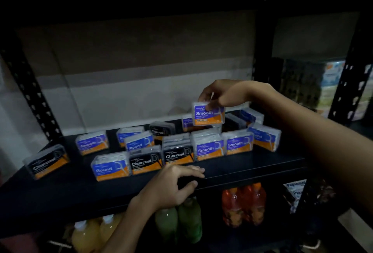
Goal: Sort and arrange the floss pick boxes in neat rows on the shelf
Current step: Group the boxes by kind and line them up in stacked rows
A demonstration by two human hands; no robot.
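I judge the sorting barely half done: my right hand [217,95] pinches a Smooth box [209,115] above the Smooth pair [223,144] at the shelf [242,167] front. My left hand [177,182] rests open-fingered on the edge (holding nothing), and the Round box [111,167] and Charcoal boxes [161,158] remain mixed and skewed.

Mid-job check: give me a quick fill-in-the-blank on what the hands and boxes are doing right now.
1. The right hand holds a blue box labelled ____.
2. The left hand rests on the front edge of the ____ and holds nothing.
3. The two black boxes side by side in the front row read ____.
4. The box at the far left end of the shelf is coloured ____.

Missing words: Smooth; shelf; Charcoal; black
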